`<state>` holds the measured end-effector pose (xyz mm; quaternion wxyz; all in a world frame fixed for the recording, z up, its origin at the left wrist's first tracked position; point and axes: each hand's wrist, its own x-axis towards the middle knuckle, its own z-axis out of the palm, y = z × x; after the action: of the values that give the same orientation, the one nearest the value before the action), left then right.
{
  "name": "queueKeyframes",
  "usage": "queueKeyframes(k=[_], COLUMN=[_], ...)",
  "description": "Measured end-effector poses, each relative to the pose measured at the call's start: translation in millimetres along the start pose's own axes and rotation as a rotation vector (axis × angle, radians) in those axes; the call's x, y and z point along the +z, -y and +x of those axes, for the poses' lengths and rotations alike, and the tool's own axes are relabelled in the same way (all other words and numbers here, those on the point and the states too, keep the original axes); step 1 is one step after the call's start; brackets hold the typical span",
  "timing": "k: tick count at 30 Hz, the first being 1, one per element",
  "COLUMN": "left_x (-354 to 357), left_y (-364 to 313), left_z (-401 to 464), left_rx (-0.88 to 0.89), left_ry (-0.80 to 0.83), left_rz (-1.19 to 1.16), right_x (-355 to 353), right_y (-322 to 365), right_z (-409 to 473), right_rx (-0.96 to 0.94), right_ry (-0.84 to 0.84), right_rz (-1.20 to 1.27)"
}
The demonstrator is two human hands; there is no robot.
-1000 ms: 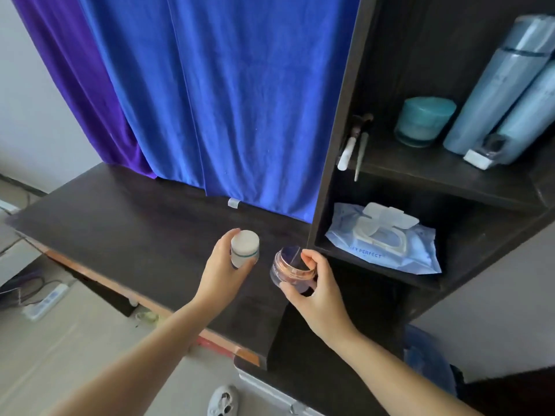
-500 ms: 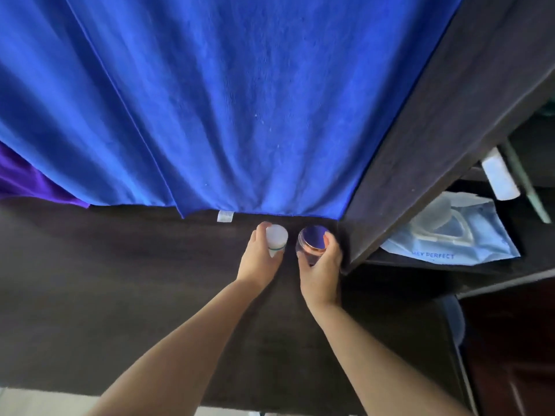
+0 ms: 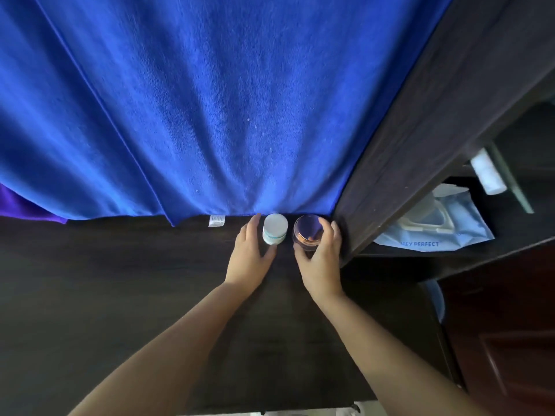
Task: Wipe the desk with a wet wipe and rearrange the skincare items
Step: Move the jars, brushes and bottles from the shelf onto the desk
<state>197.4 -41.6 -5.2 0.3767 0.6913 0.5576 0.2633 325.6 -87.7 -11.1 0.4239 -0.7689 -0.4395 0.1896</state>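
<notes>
Two small skincare jars stand side by side at the back of the dark desk [image 3: 120, 295], right under the hem of the blue towel [image 3: 210, 115]. The white jar [image 3: 274, 227] with a teal band is on the left. My left hand [image 3: 249, 256] is beside it with fingers spread, thumb just below its base. The pink jar [image 3: 307, 232] with a shiny lid is on the right, close to the shelf unit's side wall [image 3: 420, 145]. My right hand [image 3: 321, 259] curls around it, fingers on its right side, thumb at its front.
The dark shelf unit on the right holds a blue wet wipe pack [image 3: 435, 229] on its lower shelf. A white tube [image 3: 486, 172] and a thin stick [image 3: 510, 181] hang over the shelf above it. A purple cloth [image 3: 27, 205] shows at the far left.
Both hands carried the jars from the desk's front to its back edge and set them down. My left hand's fingers have loosened from the white jar.
</notes>
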Motion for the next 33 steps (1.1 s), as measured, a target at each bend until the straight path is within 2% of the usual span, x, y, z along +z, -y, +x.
queueKeyframes(k=[6,9,12,15,17,20,23,26,33], left_x=[-25.1,-32.4,-33.5,-23.0,-10.0,16.1,37.0,46.3,55.0], left_y=[-64.6,-122.2,-194.0,-266.7,-313.0,-368.7,-393.2,-393.4,-388.7], left_z=[-41.2,-65.9,-90.0,-103.4,-97.4,-60.3,-11.8,17.4,30.2], left_rx=[0.2,0.397,0.615,0.823,0.878,0.724,0.478,0.284,0.214], left_ry=[-0.222,-0.271,-0.298,-0.27,-0.201,-0.158,-0.181,-0.178,-0.231], left_rz=[-0.111,-0.195,-0.231,-0.272,-0.274,-0.178,0.07,0.304,0.331], right_x=[-95.1,-155.0,-219.7,-284.9,-321.7,-353.5,-355.1,-345.2,-340.1], right_y=[41.1,63.3,81.7,87.8,83.3,66.9,52.0,48.6,47.7], right_z=[-36.4,-46.9,-46.7,-24.8,2.2,54.0,92.8,110.5,126.3], right_rx=[-0.36,-0.541,-0.681,-0.673,-0.636,-0.48,-0.342,-0.339,-0.346], right_ry=[0.117,0.102,-0.005,-0.18,-0.294,-0.396,-0.339,-0.313,-0.328], right_rz=[0.133,0.17,0.167,0.192,0.173,0.094,-0.084,-0.229,-0.31])
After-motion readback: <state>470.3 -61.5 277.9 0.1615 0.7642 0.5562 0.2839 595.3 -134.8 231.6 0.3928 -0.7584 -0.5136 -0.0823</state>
